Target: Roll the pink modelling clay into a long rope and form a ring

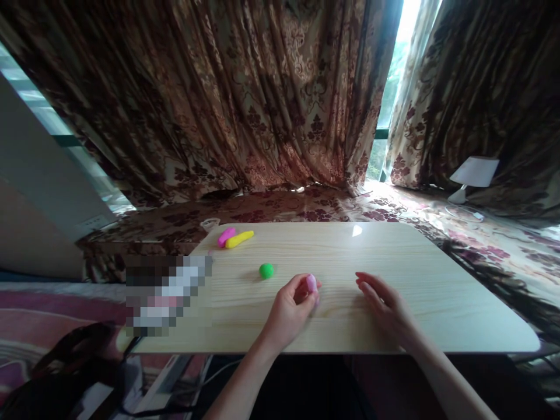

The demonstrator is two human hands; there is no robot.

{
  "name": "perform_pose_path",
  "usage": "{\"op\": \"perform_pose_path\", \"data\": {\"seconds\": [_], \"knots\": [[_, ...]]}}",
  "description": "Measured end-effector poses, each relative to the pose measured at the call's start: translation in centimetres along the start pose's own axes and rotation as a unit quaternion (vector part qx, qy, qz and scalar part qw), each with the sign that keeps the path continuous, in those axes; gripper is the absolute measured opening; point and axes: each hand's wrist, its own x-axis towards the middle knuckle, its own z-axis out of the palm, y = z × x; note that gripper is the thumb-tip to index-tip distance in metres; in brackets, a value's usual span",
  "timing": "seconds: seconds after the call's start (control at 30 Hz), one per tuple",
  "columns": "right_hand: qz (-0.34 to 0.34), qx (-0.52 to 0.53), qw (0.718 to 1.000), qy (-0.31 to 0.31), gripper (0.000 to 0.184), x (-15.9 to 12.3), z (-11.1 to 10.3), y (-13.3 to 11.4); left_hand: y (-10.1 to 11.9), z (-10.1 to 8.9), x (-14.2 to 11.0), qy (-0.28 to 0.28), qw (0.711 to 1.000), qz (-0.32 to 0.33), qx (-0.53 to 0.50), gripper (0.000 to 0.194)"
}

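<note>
My left hand (291, 309) rests on the light wooden table (437, 303) and pinches a small pale pink lump of clay (311, 283) between thumb and fingers. My right hand (382, 303) lies on the table just to the right, fingers stretched out and pointing left, holding nothing. A small green clay ball (266, 270) sits a little left of my left hand. Further back left lie a pink clay roll (226, 236) and a yellow clay roll (239, 238), side by side and touching.
A small clear lid or cup (210, 223) sits by the table's back left corner. Patterned brown curtains (245, 105) hang behind, over a patterned ledge. A white lamp (472, 175) stands at the right. A dark bag (70, 361) lies at the lower left.
</note>
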Motion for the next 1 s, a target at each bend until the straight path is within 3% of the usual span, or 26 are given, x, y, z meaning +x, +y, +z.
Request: {"op": "perform_pose_path", "data": {"seconds": [0.13, 0.27, 0.43, 0.53, 0.87, 1.0], "knots": [[-0.116, -0.147, 0.980, -0.072, 0.046, 2.3, 1.5, -6.4, 0.1, 0.4, -0.2, -0.002, 1.000, -0.004, 0.010, 0.019], [-0.162, -0.229, 0.948, -0.151, 0.055, 5.0, 5.3, -11.2, 0.1, 0.7, -0.2, -0.001, 1.000, -0.003, 0.018, 0.015], [-0.102, -0.259, 0.941, -0.195, 0.060, 5.7, 9.1, -9.5, -0.3, 0.8, -0.4, -0.005, 1.000, 0.006, 0.008, 0.015], [-0.083, -0.256, 0.941, -0.204, 0.059, 5.7, 9.3, -8.5, -0.2, 0.7, -0.4, -0.011, 1.000, 0.010, 0.001, 0.016], [-0.061, -0.244, 0.946, -0.205, 0.059, 7.3, 9.7, -8.5, -0.5, 0.6, -0.2, 0.005, 1.000, 0.009, 0.010, 0.020], [-0.072, -0.218, 0.956, -0.182, 0.059, 7.2, 10.3, -8.2, -0.7, 0.6, -0.2, 0.009, 1.000, 0.005, 0.003, 0.022]]}}
